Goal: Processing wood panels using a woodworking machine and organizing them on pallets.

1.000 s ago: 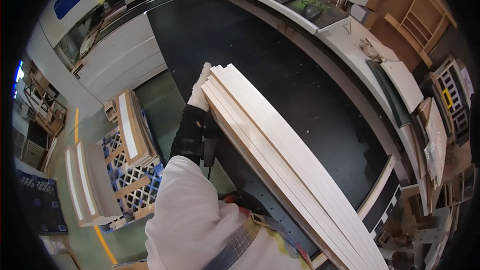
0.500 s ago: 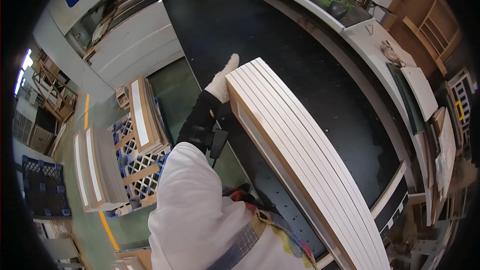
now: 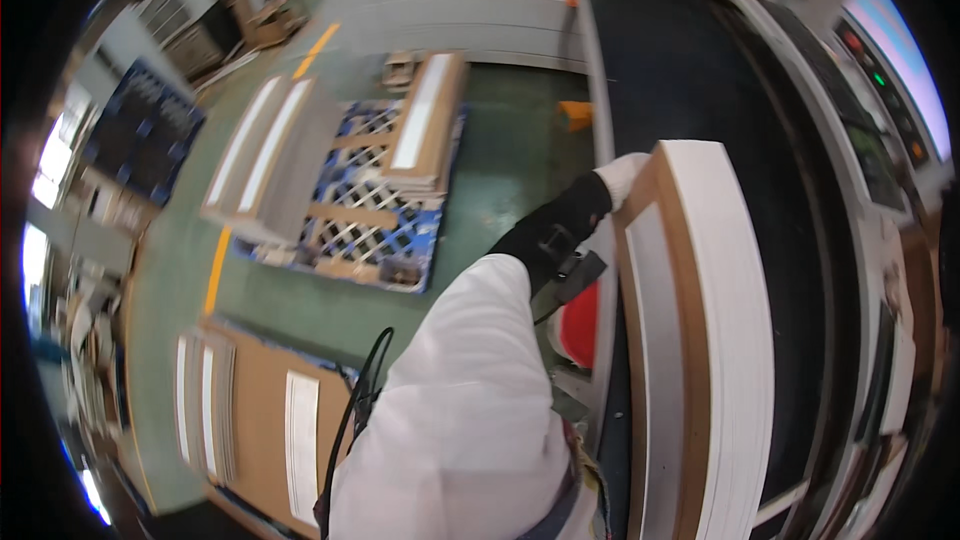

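A stack of long white-edged panels [image 3: 735, 340], its top one brown-framed with a pale centre, stands along the black worktable [image 3: 670, 60]. My left hand [image 3: 622, 178], in a white knit glove, holds the stack at its far left corner. Its fingers are partly hidden behind the corner. A black cuff with a small dark device covers my left wrist, below a white sleeve. My right hand is not in view.
Left of the table, a blue pallet [image 3: 425, 250] on the green floor bears panel stacks [image 3: 425, 120]. Nearer, a brown board [image 3: 260, 410] carries more panels. A red round object [image 3: 575, 325] sits beside the table. A control panel [image 3: 880, 80] is at the far right.
My view has swung left, showing more of the floor and pallets. The panel stack has turned, so its brown-framed face shows more. My left hand stays at its far end.
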Demonstrator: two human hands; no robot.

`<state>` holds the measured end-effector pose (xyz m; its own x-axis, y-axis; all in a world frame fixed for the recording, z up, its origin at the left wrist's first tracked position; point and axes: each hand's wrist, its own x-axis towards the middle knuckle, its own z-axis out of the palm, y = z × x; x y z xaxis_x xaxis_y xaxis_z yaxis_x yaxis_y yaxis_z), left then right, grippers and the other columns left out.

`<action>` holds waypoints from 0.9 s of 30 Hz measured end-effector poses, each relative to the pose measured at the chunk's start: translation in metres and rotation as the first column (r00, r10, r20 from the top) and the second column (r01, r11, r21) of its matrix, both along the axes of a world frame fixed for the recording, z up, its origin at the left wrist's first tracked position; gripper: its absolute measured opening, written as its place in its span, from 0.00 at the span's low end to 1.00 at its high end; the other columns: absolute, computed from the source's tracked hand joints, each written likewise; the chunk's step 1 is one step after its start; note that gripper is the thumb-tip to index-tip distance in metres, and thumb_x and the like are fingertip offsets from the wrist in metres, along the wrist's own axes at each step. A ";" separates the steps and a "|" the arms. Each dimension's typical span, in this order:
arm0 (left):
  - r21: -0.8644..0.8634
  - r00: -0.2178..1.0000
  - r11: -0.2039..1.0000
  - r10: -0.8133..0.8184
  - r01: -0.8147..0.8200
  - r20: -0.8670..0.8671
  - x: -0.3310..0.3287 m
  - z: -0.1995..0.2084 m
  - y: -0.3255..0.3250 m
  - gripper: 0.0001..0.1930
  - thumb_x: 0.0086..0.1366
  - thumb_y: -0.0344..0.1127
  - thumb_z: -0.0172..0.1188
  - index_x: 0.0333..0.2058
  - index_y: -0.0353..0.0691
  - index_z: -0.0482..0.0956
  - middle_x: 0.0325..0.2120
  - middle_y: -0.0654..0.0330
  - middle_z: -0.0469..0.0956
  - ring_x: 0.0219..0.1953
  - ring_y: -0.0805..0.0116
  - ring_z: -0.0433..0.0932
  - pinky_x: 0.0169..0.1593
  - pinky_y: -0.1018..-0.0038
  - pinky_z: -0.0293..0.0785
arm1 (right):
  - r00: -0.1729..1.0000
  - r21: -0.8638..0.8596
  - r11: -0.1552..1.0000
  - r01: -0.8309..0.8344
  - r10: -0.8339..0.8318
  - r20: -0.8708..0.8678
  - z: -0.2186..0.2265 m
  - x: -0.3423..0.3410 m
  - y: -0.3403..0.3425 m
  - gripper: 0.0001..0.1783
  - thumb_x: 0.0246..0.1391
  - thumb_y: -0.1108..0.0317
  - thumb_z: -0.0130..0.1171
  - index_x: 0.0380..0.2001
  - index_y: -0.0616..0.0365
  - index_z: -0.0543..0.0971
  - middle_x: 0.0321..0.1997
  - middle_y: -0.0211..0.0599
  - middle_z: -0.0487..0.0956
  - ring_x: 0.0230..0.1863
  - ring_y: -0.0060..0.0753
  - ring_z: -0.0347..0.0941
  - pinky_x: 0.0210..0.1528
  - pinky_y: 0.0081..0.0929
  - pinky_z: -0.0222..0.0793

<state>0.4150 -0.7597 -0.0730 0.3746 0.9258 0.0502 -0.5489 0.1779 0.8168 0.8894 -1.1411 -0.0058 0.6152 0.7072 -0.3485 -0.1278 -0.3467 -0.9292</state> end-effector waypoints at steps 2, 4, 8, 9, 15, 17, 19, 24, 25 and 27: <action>0.072 0.989 0.995 0.072 -0.062 -0.131 -0.032 0.019 -0.027 0.16 0.68 0.40 0.47 0.43 0.34 0.77 0.35 0.60 0.80 0.35 0.74 0.77 0.37 0.75 0.73 | 1.000 -0.023 1.000 -0.013 0.013 0.000 0.006 -0.011 -0.008 0.33 0.55 0.49 0.56 0.53 0.67 0.69 0.52 0.45 0.74 0.52 0.41 0.70 0.55 0.34 0.66; -0.074 0.986 0.988 0.130 -0.137 -0.100 -0.072 0.044 -0.054 0.17 0.68 0.40 0.47 0.43 0.33 0.77 0.35 0.60 0.80 0.35 0.74 0.78 0.36 0.75 0.72 | 0.998 -0.043 0.997 -0.063 0.063 -0.005 0.011 -0.025 0.001 0.33 0.55 0.49 0.55 0.53 0.67 0.70 0.52 0.45 0.74 0.51 0.41 0.70 0.55 0.34 0.66; -0.137 0.974 0.971 0.209 -0.196 0.091 -0.142 0.069 -0.093 0.16 0.68 0.41 0.47 0.43 0.35 0.77 0.34 0.61 0.80 0.33 0.73 0.79 0.36 0.75 0.73 | 0.987 -0.035 0.986 -0.160 0.159 -0.030 0.023 -0.061 0.017 0.32 0.56 0.49 0.55 0.53 0.66 0.70 0.52 0.44 0.74 0.51 0.41 0.70 0.55 0.34 0.66; -0.150 0.963 0.962 0.246 -0.228 0.109 -0.158 0.066 -0.102 0.16 0.68 0.41 0.47 0.43 0.35 0.77 0.34 0.61 0.80 0.33 0.73 0.79 0.36 0.75 0.73 | 0.982 -0.043 0.981 -0.188 0.187 -0.035 0.025 -0.072 0.024 0.32 0.56 0.49 0.54 0.53 0.66 0.70 0.52 0.44 0.74 0.51 0.41 0.71 0.55 0.34 0.66; -0.258 0.893 0.892 0.419 -0.370 0.166 -0.254 0.034 -0.153 0.16 0.68 0.42 0.47 0.43 0.36 0.77 0.35 0.61 0.80 0.33 0.73 0.79 0.36 0.75 0.73 | 0.943 -0.089 0.940 -0.330 0.325 -0.070 0.033 -0.148 0.068 0.31 0.57 0.49 0.53 0.53 0.66 0.70 0.52 0.44 0.75 0.50 0.41 0.71 0.54 0.34 0.67; -0.310 0.867 0.859 0.470 -0.407 0.165 -0.289 0.014 -0.173 0.16 0.68 0.42 0.47 0.43 0.36 0.77 0.35 0.61 0.80 0.33 0.73 0.79 0.36 0.75 0.73 | 0.929 -0.110 0.923 -0.369 0.362 -0.080 0.036 -0.178 0.083 0.30 0.57 0.50 0.53 0.53 0.66 0.70 0.51 0.43 0.75 0.50 0.40 0.71 0.54 0.34 0.67; -0.376 0.841 0.817 0.519 -0.438 0.149 -0.327 -0.014 -0.192 0.16 0.68 0.42 0.47 0.43 0.37 0.77 0.35 0.61 0.80 0.33 0.73 0.79 0.37 0.75 0.73 | 0.915 -0.136 0.906 -0.402 0.392 -0.093 0.036 -0.211 0.101 0.30 0.58 0.50 0.52 0.53 0.65 0.70 0.51 0.43 0.75 0.50 0.40 0.72 0.54 0.34 0.67; -0.517 0.835 0.713 0.551 -0.474 -0.006 -0.445 -0.087 -0.245 0.16 0.68 0.43 0.47 0.43 0.38 0.77 0.36 0.61 0.80 0.34 0.73 0.79 0.37 0.75 0.74 | 0.884 -0.210 0.859 -0.467 0.451 -0.122 0.032 -0.310 0.155 0.29 0.58 0.50 0.51 0.53 0.65 0.71 0.51 0.42 0.76 0.50 0.40 0.72 0.54 0.34 0.68; -0.534 0.851 0.700 0.521 -0.474 -0.072 -0.476 -0.099 -0.258 0.16 0.68 0.43 0.46 0.43 0.39 0.77 0.36 0.61 0.80 0.35 0.74 0.79 0.38 0.75 0.74 | 0.883 -0.225 0.854 -0.469 0.451 -0.129 0.029 -0.332 0.166 0.29 0.59 0.50 0.51 0.53 0.65 0.71 0.51 0.42 0.76 0.49 0.40 0.72 0.54 0.34 0.68; -0.654 0.813 0.568 0.567 -0.499 -0.128 -0.537 -0.142 -0.273 0.16 0.68 0.43 0.46 0.44 0.38 0.77 0.37 0.61 0.80 0.35 0.74 0.78 0.38 0.76 0.74 | 0.873 -0.257 0.834 -0.488 0.463 -0.154 0.022 -0.385 0.193 0.29 0.59 0.50 0.51 0.52 0.64 0.71 0.51 0.42 0.76 0.49 0.40 0.72 0.54 0.34 0.68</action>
<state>-0.1219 -1.0331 -0.2145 -0.1723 0.7688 -0.6159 -0.7791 0.2763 0.5628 0.5047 -0.9483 0.0164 0.1890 0.7703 -0.6090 0.0491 -0.6268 -0.7776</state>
